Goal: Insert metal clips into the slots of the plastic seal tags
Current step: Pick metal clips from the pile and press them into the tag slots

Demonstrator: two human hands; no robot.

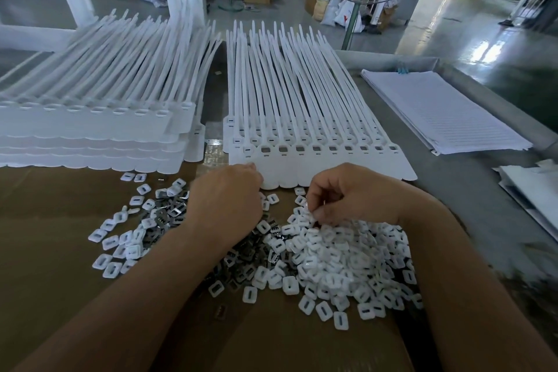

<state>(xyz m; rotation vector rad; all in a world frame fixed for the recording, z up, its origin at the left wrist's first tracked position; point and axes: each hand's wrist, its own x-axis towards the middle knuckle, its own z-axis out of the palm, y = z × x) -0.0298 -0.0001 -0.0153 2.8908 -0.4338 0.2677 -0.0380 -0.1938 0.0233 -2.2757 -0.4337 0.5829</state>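
Directly beyond both hands lies a flat strip of plastic seal tags (332, 167), joined side by side, their long tails running away from the person. A row of square slots crosses the strip just past the fingers. The slot nearest the left hand shows a white face with a narrow slit, while those further right look like open dark squares.

The left hand (225, 199) is seen from the back, with its fingertips curled against the near left corner of the strip. They are hidden, so whether it holds anything cannot be told. The right hand (353, 193) hangs apart from it over the near edge of a heap of white square caps (341, 257), with the fingers bent and pinching one of them at the tips, though blur softens the detail.

The metal clips (172, 213), dark and shiny, lie scattered among loose caps under and to the left of the left forearm, with more between the two wrists. Everything near the hands rests on a brown cardboard sheet (54, 251).

Left of the left hand and further away is a tall stack of tag strips (90, 130). Well beyond the right hand a pile of lined paper (437, 112) lies on the grey table (459, 196).
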